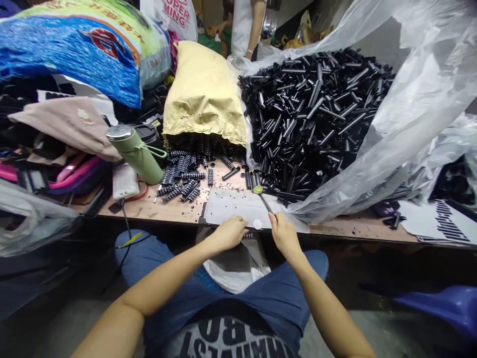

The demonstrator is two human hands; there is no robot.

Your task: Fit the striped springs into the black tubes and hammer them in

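Observation:
My right hand (285, 236) is closed around the lower end of a slim black tube (266, 203). A round yellow-green piece (258, 189) shows at the tube's far end; whether the two are joined I cannot tell. At the table's front edge my left hand (229, 232) has its fingers curled together, and what they hold is hidden. Just below its fingertips a black-and-white ridged piece (248, 236) shows above a white bag (234, 271) between my knees. Under both hands' reach lies a pale flat sheet (227, 206) with a small white disc (257, 224) on it.
A big heap of black tubes (309, 114) lies in clear plastic (395, 139) at the right. Ridged black-and-white pieces (182, 171) spill from a yellow sack (206, 94). A green bottle (136, 154) leans at the left. Behind stands another person (248, 30).

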